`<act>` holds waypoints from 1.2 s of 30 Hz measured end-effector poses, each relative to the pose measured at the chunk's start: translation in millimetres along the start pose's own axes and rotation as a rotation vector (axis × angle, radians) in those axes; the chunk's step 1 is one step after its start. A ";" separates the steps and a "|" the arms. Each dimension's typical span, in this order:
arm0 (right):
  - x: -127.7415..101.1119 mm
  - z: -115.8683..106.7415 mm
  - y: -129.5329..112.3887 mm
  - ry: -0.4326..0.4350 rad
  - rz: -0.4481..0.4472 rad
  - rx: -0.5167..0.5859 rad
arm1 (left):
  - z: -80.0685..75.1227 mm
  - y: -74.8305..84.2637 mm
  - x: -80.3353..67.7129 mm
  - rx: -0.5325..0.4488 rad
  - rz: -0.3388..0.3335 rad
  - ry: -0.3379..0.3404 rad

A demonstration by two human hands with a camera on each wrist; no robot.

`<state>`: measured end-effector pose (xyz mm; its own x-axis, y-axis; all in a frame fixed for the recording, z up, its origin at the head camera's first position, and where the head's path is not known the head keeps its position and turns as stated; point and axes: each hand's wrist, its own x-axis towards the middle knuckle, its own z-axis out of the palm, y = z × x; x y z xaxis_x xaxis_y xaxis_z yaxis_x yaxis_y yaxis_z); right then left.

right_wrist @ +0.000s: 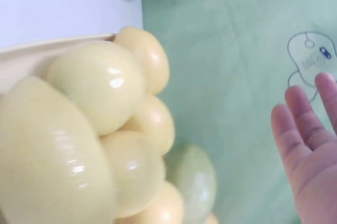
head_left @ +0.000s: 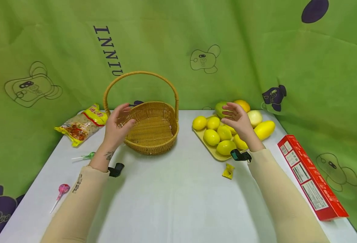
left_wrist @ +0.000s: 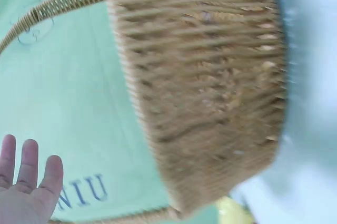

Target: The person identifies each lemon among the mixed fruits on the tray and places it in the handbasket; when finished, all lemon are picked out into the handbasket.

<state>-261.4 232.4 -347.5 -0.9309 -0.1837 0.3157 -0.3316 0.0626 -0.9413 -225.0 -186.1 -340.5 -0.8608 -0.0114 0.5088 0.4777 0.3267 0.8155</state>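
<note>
My left hand (head_left: 116, 125) is held over the left rim of a wicker basket (head_left: 149, 150) with a tall arched handle, its fingers spread and holding nothing. In the left wrist view the woven side of the basket (left_wrist: 200, 87) fills the middle, with the left hand (left_wrist: 29, 192) at the lower left. My right hand (head_left: 237, 119) hovers over a tan tray (head_left: 205, 143) piled with yellow lemons (head_left: 212, 137). Its fingers are loosely bent, with nothing between them. In the right wrist view the right hand (right_wrist: 316, 155) appears beside the yellow fruit (right_wrist: 100, 87).
A bag of snacks (head_left: 82, 125) lies left of the basket, with a green lollipop (head_left: 90, 155) and a pink lollipop (head_left: 64, 189) nearer. A yellow wrapped candy (head_left: 228, 171) lies before the tray. A long red box (head_left: 312, 179) lies along the right edge. Green fabric (head_left: 154, 44) hangs behind.
</note>
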 end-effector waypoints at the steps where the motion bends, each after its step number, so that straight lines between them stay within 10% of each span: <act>1: -4.4 -2.0 2.1 -0.002 -0.005 0.028 | -1.3 -1.5 -3.1 -0.023 -0.009 0.030; 9: -29.4 -16.4 17.9 -0.029 -0.014 0.079 | -10.9 -24.9 -14.2 -0.327 -0.004 0.324; 17: -39.7 -27.6 33.7 -0.076 0.019 0.032 | -24.2 -57.8 2.9 -0.378 -0.081 0.516; 36: -48.3 -32.8 52.3 -0.236 0.263 -0.238 | -33.5 -71.2 30.1 -0.529 -0.205 0.414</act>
<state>-238.8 276.8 -408.0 -0.9372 -0.3488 0.0070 -0.1396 0.3566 -0.9238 -279.1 -241.3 -374.0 -0.8552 -0.4169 0.3079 0.4247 -0.2230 0.8775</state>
